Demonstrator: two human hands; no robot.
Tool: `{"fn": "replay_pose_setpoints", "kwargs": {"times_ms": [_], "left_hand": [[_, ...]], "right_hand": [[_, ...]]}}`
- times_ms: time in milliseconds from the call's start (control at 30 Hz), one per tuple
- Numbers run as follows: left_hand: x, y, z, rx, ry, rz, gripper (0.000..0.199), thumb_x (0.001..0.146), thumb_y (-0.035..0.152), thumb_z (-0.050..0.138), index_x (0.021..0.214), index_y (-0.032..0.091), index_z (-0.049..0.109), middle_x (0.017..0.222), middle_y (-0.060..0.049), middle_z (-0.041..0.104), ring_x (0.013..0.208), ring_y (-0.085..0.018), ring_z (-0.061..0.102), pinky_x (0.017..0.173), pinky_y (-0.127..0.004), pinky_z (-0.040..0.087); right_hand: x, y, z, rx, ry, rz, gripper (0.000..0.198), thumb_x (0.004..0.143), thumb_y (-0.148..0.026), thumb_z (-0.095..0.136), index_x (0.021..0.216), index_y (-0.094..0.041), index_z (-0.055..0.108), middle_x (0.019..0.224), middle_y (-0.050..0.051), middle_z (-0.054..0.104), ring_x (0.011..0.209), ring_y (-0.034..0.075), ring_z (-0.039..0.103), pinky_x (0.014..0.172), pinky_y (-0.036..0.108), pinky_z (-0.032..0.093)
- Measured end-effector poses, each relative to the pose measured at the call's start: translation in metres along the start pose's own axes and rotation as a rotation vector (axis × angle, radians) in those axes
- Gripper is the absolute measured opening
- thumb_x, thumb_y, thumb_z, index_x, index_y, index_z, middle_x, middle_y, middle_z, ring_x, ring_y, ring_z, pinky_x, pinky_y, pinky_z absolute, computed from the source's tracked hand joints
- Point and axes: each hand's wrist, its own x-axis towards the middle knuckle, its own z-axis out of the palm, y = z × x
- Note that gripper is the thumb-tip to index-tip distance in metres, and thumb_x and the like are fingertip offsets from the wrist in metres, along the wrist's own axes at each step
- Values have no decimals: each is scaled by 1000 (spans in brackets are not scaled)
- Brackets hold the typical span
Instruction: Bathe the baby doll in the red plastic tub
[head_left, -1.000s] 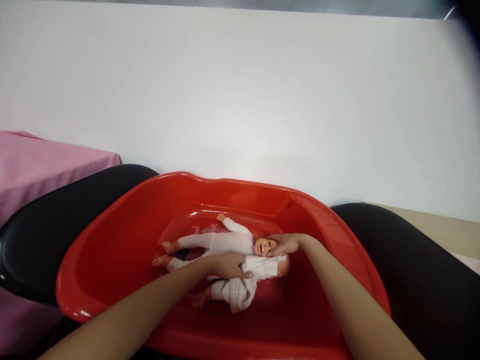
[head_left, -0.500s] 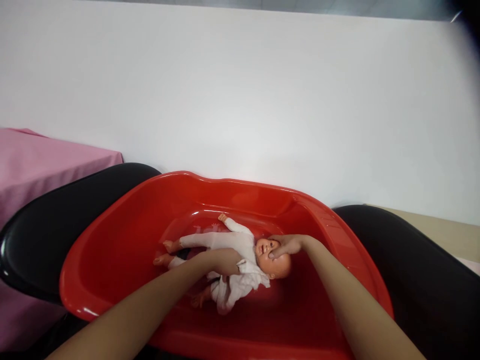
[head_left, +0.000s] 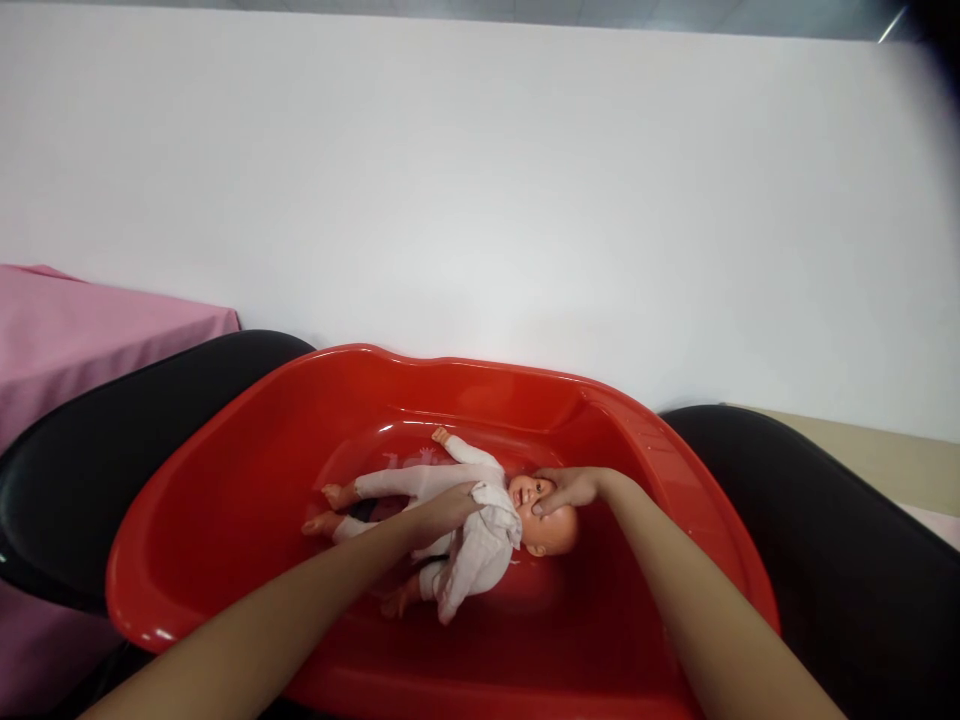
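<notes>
Red tub, lower centre of frame: baby doll lying inside. Left hand pinching white cloth on doll's chest; right hand, fingers spread, on doll's head.

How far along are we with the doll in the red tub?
Done: the baby doll in white clothes lies on its back inside the red plastic tub. In hand: the left hand presses a white cloth on its chest, while the right hand steadies the head. Left: legs and feet look untouched; no water is visible.
</notes>
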Motion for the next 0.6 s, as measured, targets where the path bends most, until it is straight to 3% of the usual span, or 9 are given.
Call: {"fn": "replay_pose_setpoints", "kwargs": {"times_ms": [167,400,500,600], "left_hand": [[12,16,3,-52,-84,-31,82,81,64,49,148,17,64,132,-17,74,131,-47,57,103,-53,50],[9,49,11,-103,9,-238,84,80,57,57,145,5,61,137,-28,67,131,-50,52,107,-59,44],[1,46,9,-128,70,-349,82,81,56,58,145,5,61,137,-29,67,130,-51,53,107,-63,43],[-2,31,3,-175,27,-360,84,79,57,59,144,5,61,135,-29,68,128,-50,55,105,-62,45]], "right_hand": [[1,1,0,-24,40,18,114,65,-71,83,157,-15,46,158,18,53,146,39,50,124,48,38],[9,11,0,10,1,-12,112,66,-74,83,155,-15,47,156,17,56,142,36,55,120,42,44],[10,13,1,20,12,-20,109,66,-73,84,153,-18,49,155,15,57,140,37,57,117,43,47],[11,13,2,84,-17,-47,103,67,-69,87,150,-18,52,152,15,61,136,36,61,114,43,50]]}}
